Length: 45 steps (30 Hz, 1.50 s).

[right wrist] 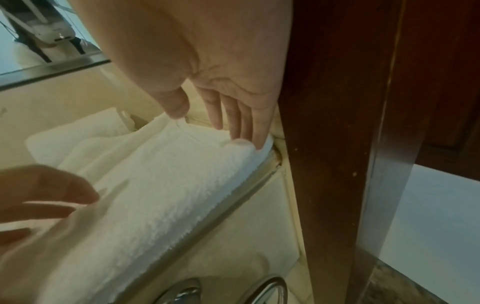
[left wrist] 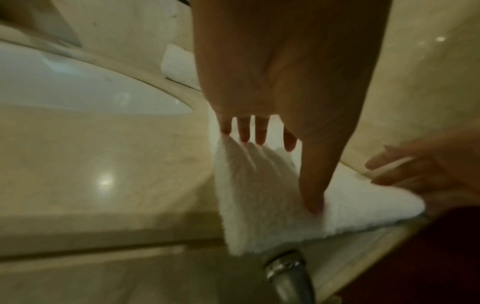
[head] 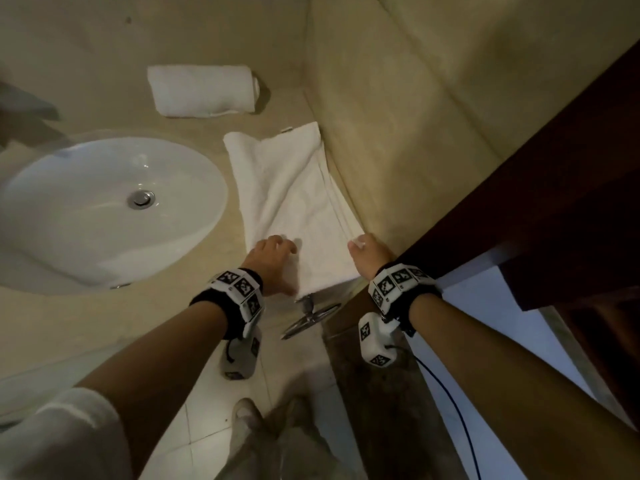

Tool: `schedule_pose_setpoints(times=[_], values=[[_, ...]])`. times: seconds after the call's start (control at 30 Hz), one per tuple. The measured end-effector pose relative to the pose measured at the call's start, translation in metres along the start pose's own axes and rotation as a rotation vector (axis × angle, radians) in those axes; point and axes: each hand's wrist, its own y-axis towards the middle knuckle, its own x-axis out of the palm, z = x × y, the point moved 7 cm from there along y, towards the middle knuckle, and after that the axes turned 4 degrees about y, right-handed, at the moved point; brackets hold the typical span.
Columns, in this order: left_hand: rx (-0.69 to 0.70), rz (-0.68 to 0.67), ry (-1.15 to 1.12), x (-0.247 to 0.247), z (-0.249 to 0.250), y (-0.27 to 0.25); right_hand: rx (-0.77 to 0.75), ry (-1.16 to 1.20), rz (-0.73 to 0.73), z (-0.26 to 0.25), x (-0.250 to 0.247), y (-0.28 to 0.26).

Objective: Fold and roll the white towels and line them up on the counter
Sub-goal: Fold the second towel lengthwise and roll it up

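Observation:
A long folded white towel (head: pixel 294 202) lies on the beige counter (head: pixel 104 64) between the sink and the side wall, its near end hanging slightly over the front edge. My left hand (head: pixel 273 259) rests on its near left part; in the left wrist view the straight fingers (left wrist: pixel 259 133) and the thumb press down on the cloth (left wrist: pixel 259 195). My right hand (head: pixel 367 252) touches the near right corner with straight fingers (right wrist: pixel 241 127) along the towel's edge (right wrist: pixel 168 185). A rolled white towel (head: pixel 204 90) lies farther back on the counter.
A white oval sink (head: pixel 104 209) fills the counter's left side. A beige wall (head: pixel 398 116) runs along the towel's right edge, and a dark wooden frame (head: pixel 554 202) stands against my right wrist. A chrome towel ring (head: pixel 311 317) hangs below the counter's front edge.

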Motion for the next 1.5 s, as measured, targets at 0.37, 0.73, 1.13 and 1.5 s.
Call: schedule_pose_setpoints(times=[0.37, 0.73, 1.13, 1.5], values=[[-0.138, -0.011, 0.001, -0.023, -0.087, -0.030, -0.148, 0.005, -0.178, -0.051, 0.052, -0.010], [-0.123, 0.191, 0.116, -0.011, -0.099, -0.067, -0.027, -0.098, -0.237, -0.069, 0.081, -0.007], [-0.073, 0.196, 0.215, -0.010, -0.098, -0.066, -0.274, 0.473, -0.230, -0.110, 0.036, -0.022], [-0.081, 0.132, 0.049, 0.002, -0.105, -0.068, -0.240, -0.034, -0.018, -0.035, 0.055, 0.000]])
